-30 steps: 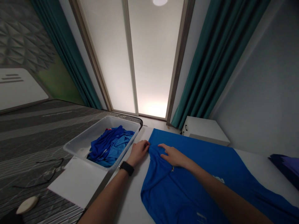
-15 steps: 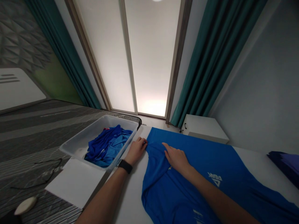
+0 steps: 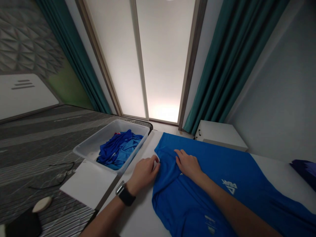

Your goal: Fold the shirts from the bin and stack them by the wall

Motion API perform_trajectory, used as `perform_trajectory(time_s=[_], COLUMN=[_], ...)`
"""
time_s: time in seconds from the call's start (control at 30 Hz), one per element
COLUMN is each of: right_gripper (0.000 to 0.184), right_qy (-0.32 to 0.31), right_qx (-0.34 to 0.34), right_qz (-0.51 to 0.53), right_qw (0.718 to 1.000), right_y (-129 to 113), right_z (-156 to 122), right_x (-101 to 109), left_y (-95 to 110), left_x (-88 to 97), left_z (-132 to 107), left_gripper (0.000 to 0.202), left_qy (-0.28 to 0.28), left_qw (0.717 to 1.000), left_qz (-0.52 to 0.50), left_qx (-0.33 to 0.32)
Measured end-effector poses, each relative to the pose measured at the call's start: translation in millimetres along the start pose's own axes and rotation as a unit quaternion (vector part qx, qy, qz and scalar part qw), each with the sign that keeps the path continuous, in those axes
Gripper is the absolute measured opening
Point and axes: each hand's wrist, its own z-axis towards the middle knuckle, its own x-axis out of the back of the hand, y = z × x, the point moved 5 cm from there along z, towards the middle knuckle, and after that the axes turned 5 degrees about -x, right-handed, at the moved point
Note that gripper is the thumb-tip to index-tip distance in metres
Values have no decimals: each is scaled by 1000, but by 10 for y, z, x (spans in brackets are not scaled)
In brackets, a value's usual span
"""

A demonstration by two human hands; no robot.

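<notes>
Resting loosely spread right hand (image 3: 189,165) on blue PEAK shirt (image 3: 218,164); left hand (image 3: 144,173) is touching edge, pinch unclear; uneven tugging risks creases.

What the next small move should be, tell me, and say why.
Probably, smooth the left edge of the blue PEAK shirt with the left hand: the fabric there is creased, that hand is right at it, and the right hand rests on the shirt, perhaps able to steady it.

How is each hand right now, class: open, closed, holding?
Left hand: curled at the edge of the blue shirt; grip cannot be told.
Right hand: open, on the shirt.
</notes>
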Motion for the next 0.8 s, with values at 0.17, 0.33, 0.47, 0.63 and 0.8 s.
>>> perform_trajectory(time_s=[0.17,0.33,0.47,0.63,0.8], right_gripper=[42,41,43,44,38], right_qy=[14,1,-26,-33,-41], right_qx=[7,1,-11,6,21], right_qz=[-2,15,21,1,18], right_qw=[1000,1000,999,999,999], right_y=[-4,15,90,142,129], right_z=[-15,-22,-13,-26,-35], right_x=[-6,6,65,91,42], left_y=[176,174,167,134,110], left_x=[-84,-168,-201,-204,-202], left_z=[-540,-781,-862,-950,-977], left_gripper=[35,11,13,9,8], left_qy=[-47,-31,-16,2,0], left_qw=[999,998,998,999,999], left_qz=[-4,5,7,-5,-21], left_qx=[-19,-49,-59,-41,-31])
